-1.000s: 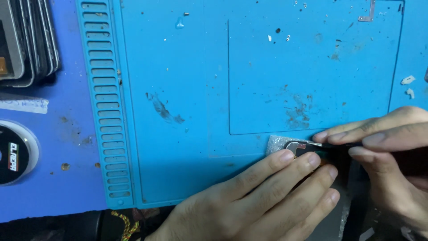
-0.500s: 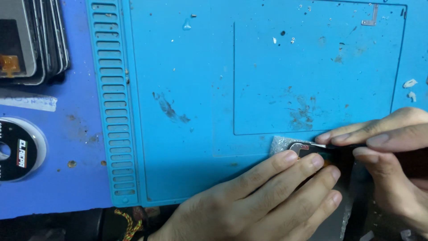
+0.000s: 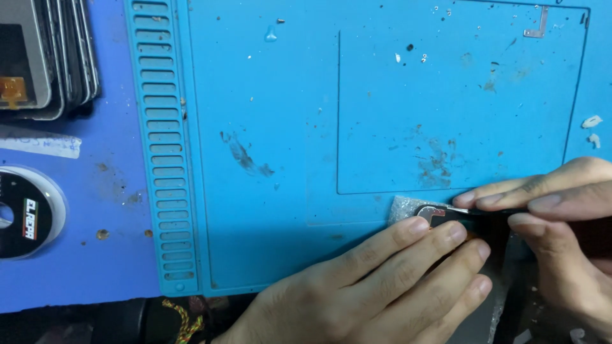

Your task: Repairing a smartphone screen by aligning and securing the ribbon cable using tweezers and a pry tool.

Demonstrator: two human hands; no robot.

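Small metal part [image 3: 432,215], dark with a shiny curved edge, lies at the near right of the blue work mat [image 3: 274,127], just outside the near edge of the mat's outlined rectangle, on a scrap of clear glittery plastic [image 3: 400,207].

Head view: the left hand [image 3: 382,286] comes in from the near edge, fingers laid flat and close together, the fingertips [image 3: 417,226] pressing on the part's near side; it pins rather than grasps. The right hand [image 3: 561,223] enters from the right, thumb and fingers pinched shut around a thin dark tool [image 3: 484,211] whose tip touches the part's right side. Much of the part is hidden under the fingers, so its full shape cannot be told.

Along the mat's left side runs a column of slots [image 3: 162,159]. Smudges and small specks mark the mat's middle, and a little metal bracket [image 3: 537,25] lies at the far right. To the left, off the mat, a stack of phone screens [image 3: 51,57] sits far, a strip of tape [image 3: 38,143] lies nearer, and a round black disc [image 3: 25,213] is at the left edge.
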